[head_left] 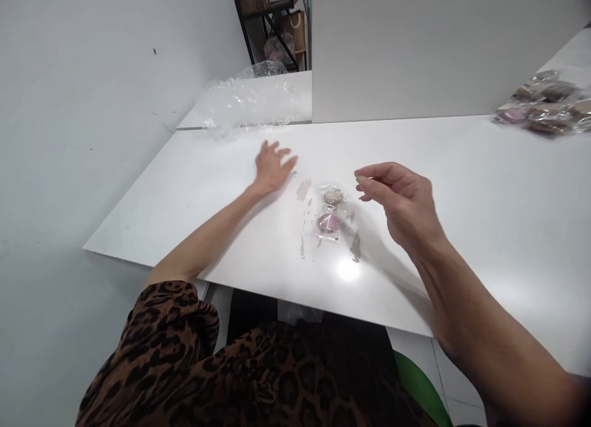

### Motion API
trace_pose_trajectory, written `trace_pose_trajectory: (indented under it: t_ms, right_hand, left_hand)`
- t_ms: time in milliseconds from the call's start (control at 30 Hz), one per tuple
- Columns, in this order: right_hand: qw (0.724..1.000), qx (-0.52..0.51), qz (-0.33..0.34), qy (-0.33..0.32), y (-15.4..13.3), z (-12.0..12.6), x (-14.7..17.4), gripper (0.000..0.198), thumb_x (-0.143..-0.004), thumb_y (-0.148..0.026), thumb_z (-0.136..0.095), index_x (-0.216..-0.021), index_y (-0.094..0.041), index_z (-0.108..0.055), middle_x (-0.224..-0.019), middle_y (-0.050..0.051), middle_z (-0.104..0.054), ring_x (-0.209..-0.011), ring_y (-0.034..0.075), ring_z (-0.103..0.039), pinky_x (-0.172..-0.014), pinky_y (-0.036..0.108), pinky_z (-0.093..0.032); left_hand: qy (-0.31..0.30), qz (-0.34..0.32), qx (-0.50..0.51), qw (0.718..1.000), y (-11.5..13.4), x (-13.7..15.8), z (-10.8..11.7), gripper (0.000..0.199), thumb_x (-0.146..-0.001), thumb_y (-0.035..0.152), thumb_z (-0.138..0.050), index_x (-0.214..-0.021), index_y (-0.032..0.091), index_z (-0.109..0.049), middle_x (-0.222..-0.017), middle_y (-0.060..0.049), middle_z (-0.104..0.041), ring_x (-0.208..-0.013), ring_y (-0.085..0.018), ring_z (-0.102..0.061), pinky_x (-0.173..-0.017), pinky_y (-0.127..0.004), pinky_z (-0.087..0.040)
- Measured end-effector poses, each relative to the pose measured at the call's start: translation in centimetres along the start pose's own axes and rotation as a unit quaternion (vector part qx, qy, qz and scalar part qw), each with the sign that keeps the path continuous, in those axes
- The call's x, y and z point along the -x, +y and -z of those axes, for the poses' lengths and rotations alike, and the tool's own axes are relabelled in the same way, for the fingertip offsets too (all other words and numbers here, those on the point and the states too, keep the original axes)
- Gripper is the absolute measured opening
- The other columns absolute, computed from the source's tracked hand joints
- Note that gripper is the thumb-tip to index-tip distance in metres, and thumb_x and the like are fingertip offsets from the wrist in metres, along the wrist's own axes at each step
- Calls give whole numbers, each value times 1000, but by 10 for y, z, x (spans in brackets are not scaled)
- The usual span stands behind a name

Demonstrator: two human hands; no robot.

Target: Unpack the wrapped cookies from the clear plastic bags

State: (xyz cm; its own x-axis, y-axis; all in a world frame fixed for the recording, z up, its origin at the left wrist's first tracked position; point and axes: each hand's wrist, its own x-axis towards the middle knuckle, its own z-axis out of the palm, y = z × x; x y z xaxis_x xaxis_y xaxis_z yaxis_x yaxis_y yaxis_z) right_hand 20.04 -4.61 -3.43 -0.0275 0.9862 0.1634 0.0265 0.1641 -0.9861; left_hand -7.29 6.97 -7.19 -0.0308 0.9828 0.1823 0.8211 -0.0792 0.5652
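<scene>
Two small clear packets lie on the white table in front of me, one above the other. The upper packet holds a round beige-grey piece, and the lower packet a round pink one; what the pieces are, I cannot tell. To their left, my left hand is open, fingers spread low over the tabletop or touching it. My right hand hovers to the right of the packets, apart from them. Its thumb and forefinger come together in a pinch, and nothing shows between the tips.
Crumpled clear plastic lies at the table's back left. Several wrapped pieces are heaped at the far right. An upright white panel stands along the back. Worn patches mark the white tabletop. A dark shelf stands beyond.
</scene>
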Motion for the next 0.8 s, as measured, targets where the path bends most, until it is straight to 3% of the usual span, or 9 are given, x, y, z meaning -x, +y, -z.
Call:
trace_pose_trajectory:
  t_ms: [133, 267, 367, 433, 500, 633, 733, 800]
  right_hand:
    - [990, 117, 6, -82, 4, 2, -3, 26, -84, -41, -72, -98, -20, -71, -95, 6, -69, -81, 18, -61, -76, 38, -51]
    - [958, 216, -2, -186, -6, 7, -1, 31, -88, -46, -67, -102, -19, -71, -105, 9, -72, -85, 20, -61, -74, 36, -48]
    - [937, 276, -10, -214, -13, 9, 2, 28, -92, -45, -63, -98, -19, -71, -98, 8, -72, -83, 20, -61, -72, 34, -45]
    - [920, 321, -12, -225, -12, 7, 2, 23, -94, -41, -61, -97, -19, -70, -94, 7, -71, -81, 20, -61, -71, 33, -43]
    - [897, 369, -16, -242, -10, 4, 2, 22, -96, -38, -58, -98, -19, -69, -93, 7, -72, -82, 21, -62, -71, 33, -43]
    - [854, 435, -10, -285, -5, -5, 2, 33, -98, -45, -58, -114, -18, -69, -112, 12, -73, -99, 27, -66, -83, 37, -48]
    - [832, 455, 9, -317, -3, -7, 4, 50, -95, -52, -64, -131, -18, -65, -130, 16, -67, -116, 32, -64, -94, 41, -50]
    - [832, 441, 15, -336, 0, -6, 4, 56, -93, -52, -66, -137, -17, -63, -136, 19, -64, -121, 33, -63, -98, 42, -51]
  left_hand:
    - [-151, -78, -34, 985, 49, 47, -24, 63, -98, 65, -47, -142, 23, -65, -166, -11, -44, -165, -40, -13, -132, -62, -10]
    - [-207, -104, -71, 970, 75, 64, -27, 55, -95, 58, -54, -138, 25, -64, -169, -10, -39, -164, -40, -12, -131, -64, -12]
    - [-177, -89, -53, 979, 79, 68, -25, 37, -88, 49, -66, -113, 21, -68, -155, -12, -53, -156, -37, -32, -127, -57, -27]
    - [-136, -64, -15, 988, 76, 70, -23, 30, -85, 46, -71, -99, 21, -63, -132, -10, -66, -137, -32, -51, -115, -49, -42]
    - [-84, -25, 50, 995, 70, 73, -19, 28, -83, 41, -74, -92, 21, -57, -107, -5, -70, -111, -25, -64, -96, -39, -52]
    - [-9, 86, 220, 972, 59, 83, 4, 27, -87, 32, -74, -92, 21, -49, -82, 2, -66, -65, -12, -64, -61, -25, -45]
    - [-9, 139, 306, 942, 56, 99, 27, 27, -88, 31, -78, -93, 19, -53, -80, 1, -69, -55, -10, -62, -52, -23, -40]
    - [-45, 150, 341, 927, 58, 111, 36, 27, -86, 31, -81, -93, 17, -59, -79, -1, -71, -54, -10, -63, -52, -24, -42]
